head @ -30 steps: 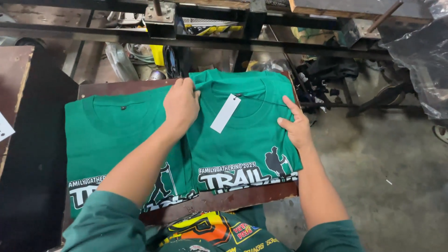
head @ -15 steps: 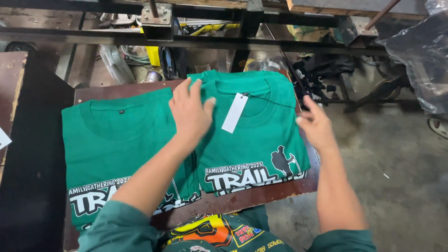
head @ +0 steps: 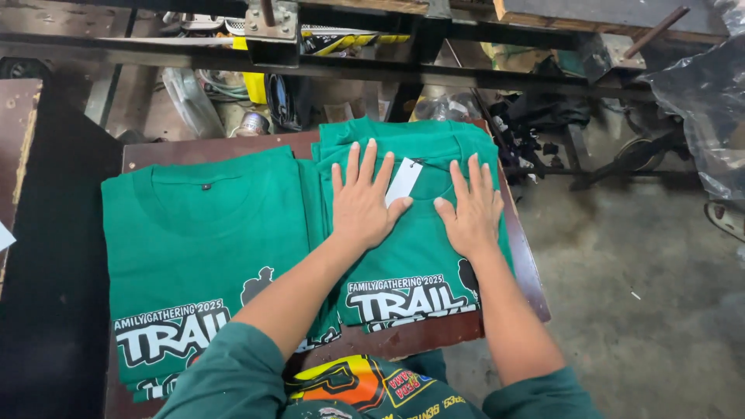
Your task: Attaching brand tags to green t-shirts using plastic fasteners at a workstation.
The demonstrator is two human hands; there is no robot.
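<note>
On tabletop (head: 233, 151), right side | I see left hand (head: 361, 203) and right hand (head: 472, 209) flat, fingers spread, gripping nothing, pressing folded green shirt (head: 419, 248) | shirt's long axis runs away from me | white tag (head: 404, 181) between hands.

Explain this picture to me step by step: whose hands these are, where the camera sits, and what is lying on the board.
The picture comes from a camera worn on a person's head, looking down at their own two bare hands. There is no machine at work. Both hands lie flat, palms down and fingers spread, holding nothing. The left hand and the right hand press on a folded green T-shirt that tops a stack. A white paper tag hangs at its collar, between the hands. A second stack of green T-shirts with white printing lies to the left. Both stacks rest on a brown wooden board. Behind it runs a dark metal frame with clutter.
</note>
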